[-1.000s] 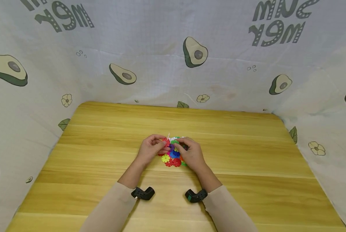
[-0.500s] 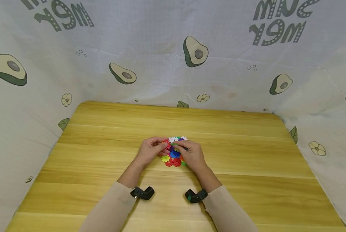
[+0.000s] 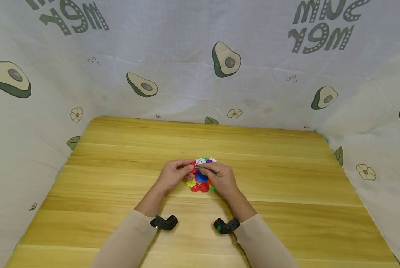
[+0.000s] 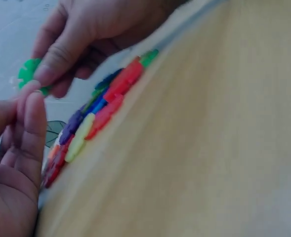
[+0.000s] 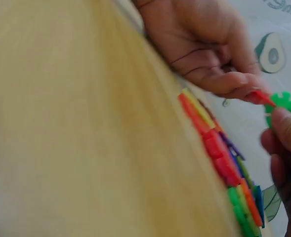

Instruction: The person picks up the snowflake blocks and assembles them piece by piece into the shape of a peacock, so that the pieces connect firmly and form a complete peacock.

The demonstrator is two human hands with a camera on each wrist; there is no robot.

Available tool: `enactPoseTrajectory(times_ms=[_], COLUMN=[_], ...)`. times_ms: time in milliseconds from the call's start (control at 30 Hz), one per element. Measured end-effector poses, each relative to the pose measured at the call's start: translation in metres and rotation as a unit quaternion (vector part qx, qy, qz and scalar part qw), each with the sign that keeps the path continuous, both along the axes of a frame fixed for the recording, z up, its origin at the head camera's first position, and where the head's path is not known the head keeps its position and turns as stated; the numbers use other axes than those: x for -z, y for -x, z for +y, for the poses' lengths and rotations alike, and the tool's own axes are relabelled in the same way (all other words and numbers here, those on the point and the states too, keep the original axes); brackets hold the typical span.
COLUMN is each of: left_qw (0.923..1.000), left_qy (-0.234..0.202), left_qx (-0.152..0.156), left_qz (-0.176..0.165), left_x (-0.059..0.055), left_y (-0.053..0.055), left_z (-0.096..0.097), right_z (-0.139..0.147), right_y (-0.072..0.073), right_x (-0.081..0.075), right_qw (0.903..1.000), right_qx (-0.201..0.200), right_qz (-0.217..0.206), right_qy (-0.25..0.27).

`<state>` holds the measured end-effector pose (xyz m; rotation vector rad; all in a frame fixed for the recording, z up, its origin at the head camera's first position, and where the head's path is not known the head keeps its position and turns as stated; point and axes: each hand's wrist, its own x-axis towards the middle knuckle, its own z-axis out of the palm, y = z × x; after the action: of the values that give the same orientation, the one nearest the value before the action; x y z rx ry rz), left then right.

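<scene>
Thumb and fingers of my left hand (image 3: 174,174) pinch a red notched plastic disc (image 5: 261,97), mostly covered by the fingertips. My right hand (image 3: 222,178) pinches a green notched disc (image 5: 285,104), which looks edge-on in the head view. The green disc meets the red one, or lies right against it; whether their slots are joined I cannot tell. Beneath both hands several more notched discs lie in a low pile on the table, among them a yellow disc (image 3: 191,183), a red disc (image 3: 204,187) and a blue disc (image 3: 201,177).
The wood-grain table (image 3: 270,178) spreads out around the pile. A white cloth printed with avocados (image 3: 226,61) hangs behind it and at both sides. Each wrist wears a black strap-mounted device (image 3: 165,222).
My right hand has come down slightly toward me, and the green disc has turned from face-on to edge-on beside the left fingertips. The left hand has barely shifted.
</scene>
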<state>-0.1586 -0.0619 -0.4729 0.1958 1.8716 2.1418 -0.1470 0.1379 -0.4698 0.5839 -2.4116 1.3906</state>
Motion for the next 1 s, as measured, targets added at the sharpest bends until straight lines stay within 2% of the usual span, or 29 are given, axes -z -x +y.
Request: enactPoseTrajectory(times_ms=[133,233,333,400,467,533,633,767,867,1000], left_qw=[0.9989,0.9961,0.9933,0.9923,0.9921,0.9924,0.9934,0.9940,0.9940,0.9945], left_qy=[-0.014,-0.051,-0.081,-0.090,-0.091,-0.088,-0.078,-0.068,-0.066,-0.063], left_qx=[-0.045,-0.071,-0.078,-0.076,-0.076,-0.075,-0.073,-0.073,-0.072,-0.069], left_qz=[0.001,-0.012,-0.027,-0.036,-0.041,-0.042,-0.042,-0.044,-0.049,-0.046], left_x=[0.001,0.001,-0.001,-0.001,-0.001,0.000,-0.001,-0.002,-0.002,-0.002], left_y=[0.001,0.002,0.001,0.001,0.001,0.001,0.001,0.001,0.002,0.002], left_z=[0.004,0.005,0.006,0.006,0.006,0.006,0.006,0.005,0.005,0.004], right_z=[-0.006,-0.008,-0.010,-0.012,-0.013,-0.014,-0.013,-0.011,-0.010,-0.010], right_y=[0.000,0.001,0.000,0.000,0.000,0.000,0.001,0.001,0.000,0.000], right_x=[-0.001,0.000,0.002,0.003,0.004,0.005,0.006,0.006,0.005,0.006], right_qw=[0.9963,0.9831,0.9680,0.9644,0.9672,0.9732,0.9799,0.9810,0.9822,0.9875], right_qx=[0.062,0.108,0.123,0.120,0.114,0.112,0.115,0.122,0.115,0.089], right_qz=[-0.025,-0.057,-0.082,-0.094,-0.102,-0.109,-0.126,-0.150,-0.145,-0.117], right_qy=[-0.055,-0.137,-0.203,-0.216,-0.203,-0.168,-0.103,-0.010,0.035,0.057])
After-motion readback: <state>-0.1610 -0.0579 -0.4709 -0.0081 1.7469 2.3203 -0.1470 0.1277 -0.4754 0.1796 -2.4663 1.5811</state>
